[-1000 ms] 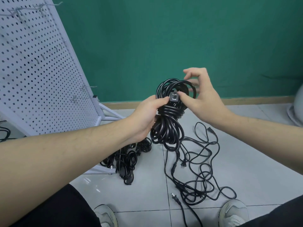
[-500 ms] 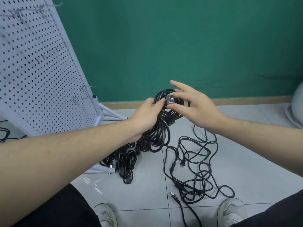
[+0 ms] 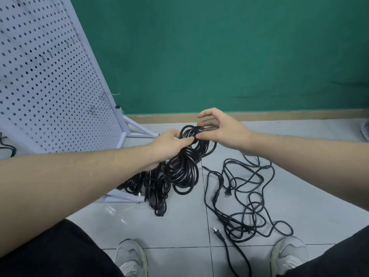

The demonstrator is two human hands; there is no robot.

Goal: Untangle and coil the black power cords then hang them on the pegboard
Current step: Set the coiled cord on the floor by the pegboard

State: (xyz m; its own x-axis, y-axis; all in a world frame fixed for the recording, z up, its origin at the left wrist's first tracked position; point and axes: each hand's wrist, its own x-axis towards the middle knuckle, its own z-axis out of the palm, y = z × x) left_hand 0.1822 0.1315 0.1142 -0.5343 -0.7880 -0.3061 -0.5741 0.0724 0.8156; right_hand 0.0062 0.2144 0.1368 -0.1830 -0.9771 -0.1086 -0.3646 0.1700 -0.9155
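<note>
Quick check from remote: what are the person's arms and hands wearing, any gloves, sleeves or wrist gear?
Nothing visible: the left hand and right hand are bare, no gloves, rings or watch. Both forearms are uncovered as far as the frame shows, with no sleeves in view.

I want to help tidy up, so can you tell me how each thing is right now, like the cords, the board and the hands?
Coiled cord bundle: wound up, held in the air.
Left hand: grips the bundle's middle.
Right hand: pinches the bundle's top loops.
Loose cords: tangled on the floor.
Cord pile: heaped by the pegboard's foot.
Pegboard: leaning back, no cords hung.
Hooks: bare.
</note>
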